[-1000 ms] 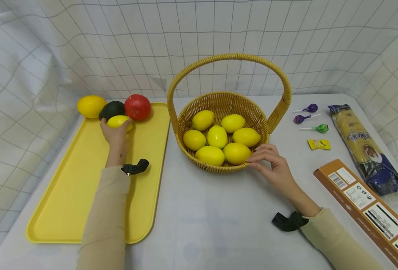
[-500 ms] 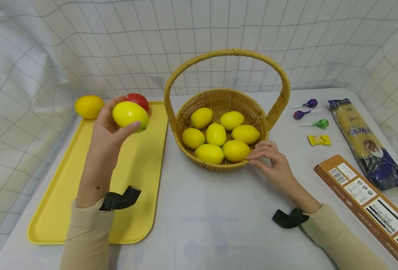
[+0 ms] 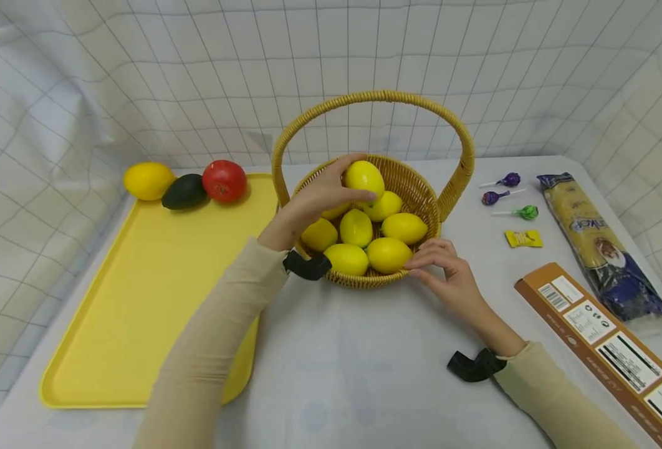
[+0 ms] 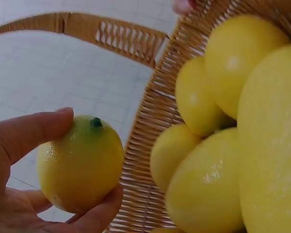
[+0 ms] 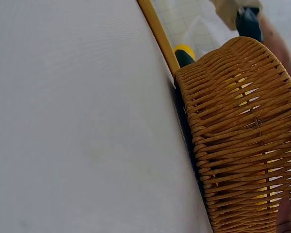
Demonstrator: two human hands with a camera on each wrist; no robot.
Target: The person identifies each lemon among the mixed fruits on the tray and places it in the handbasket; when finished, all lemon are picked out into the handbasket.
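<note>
Gripping a lemon (image 3: 364,177) over the basket (image 3: 417,181), left hand (image 3: 316,196) reaches across; right hand (image 3: 446,268), fingers relaxed, touches the rim.

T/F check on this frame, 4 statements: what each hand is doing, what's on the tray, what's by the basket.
1. The left hand holds a lemon over the basket. True.
2. The right hand grips the basket handle. False: it rests at the basket's lower rim.
3. The yellow tray carries an avocado and a tomato. True.
4. The lollipops lie left of the basket. False: they lie to its right.
</note>
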